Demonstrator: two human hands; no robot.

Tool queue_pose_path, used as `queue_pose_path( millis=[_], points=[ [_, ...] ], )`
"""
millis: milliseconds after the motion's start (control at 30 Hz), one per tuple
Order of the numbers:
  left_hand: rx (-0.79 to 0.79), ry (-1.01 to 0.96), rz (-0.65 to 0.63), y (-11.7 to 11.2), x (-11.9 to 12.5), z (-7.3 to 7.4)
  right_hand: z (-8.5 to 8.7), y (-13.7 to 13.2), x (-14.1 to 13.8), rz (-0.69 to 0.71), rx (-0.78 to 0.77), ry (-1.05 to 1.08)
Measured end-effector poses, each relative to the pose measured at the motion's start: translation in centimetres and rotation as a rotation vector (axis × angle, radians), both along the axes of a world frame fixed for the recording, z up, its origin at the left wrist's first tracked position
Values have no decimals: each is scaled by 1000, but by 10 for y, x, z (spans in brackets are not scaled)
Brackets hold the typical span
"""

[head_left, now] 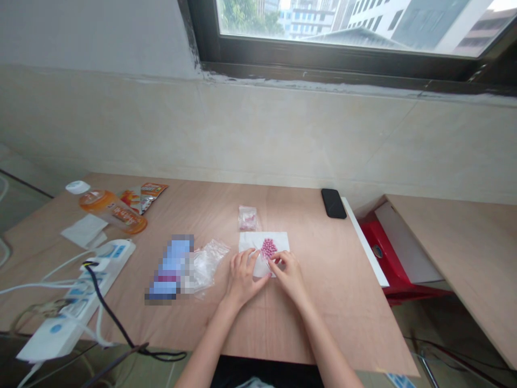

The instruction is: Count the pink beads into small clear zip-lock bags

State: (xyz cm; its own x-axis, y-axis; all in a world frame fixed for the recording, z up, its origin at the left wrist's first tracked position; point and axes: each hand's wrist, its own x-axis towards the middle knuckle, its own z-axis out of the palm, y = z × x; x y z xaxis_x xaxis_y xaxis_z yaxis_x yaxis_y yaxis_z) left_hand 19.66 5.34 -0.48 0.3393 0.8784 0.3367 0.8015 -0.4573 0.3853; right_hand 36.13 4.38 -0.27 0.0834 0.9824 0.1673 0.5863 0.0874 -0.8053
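A sheet of white paper (253, 242) lies on the plywood table (323, 302), with a heap of small pink beads or pills (269, 248) on it. My left hand (243, 278) grips the sheet's near left part, and my right hand (288, 273) pinches its near edge just below the pink heap. Their fingertips nearly meet. Behind the sheet lies a small plastic bag (247, 218) with pinkish contents. Left of my left hand is a crumpled clear plastic bag (209, 264), beside a pixelated blue package (169, 267).
An orange drink bottle (111, 211), snack packet (151, 195), and folded white tissue (84, 230) lie at the far left. Power strips (105, 264) with cables occupy the left edge. A black phone (333, 203) lies at the back; a red chair (383, 242) and second table (456, 253) stand right.
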Motion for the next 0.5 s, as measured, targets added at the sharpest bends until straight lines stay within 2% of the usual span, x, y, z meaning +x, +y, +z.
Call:
queue_pose_path(
  millis=[200, 500],
  points=[
    [28, 2, -9, -1, -1, -1, 3, 0, 2, 113, -30, 50],
    [21, 1, 11, -2, -1, 0, -6, 17, 26, -98, -32, -201]
  ],
)
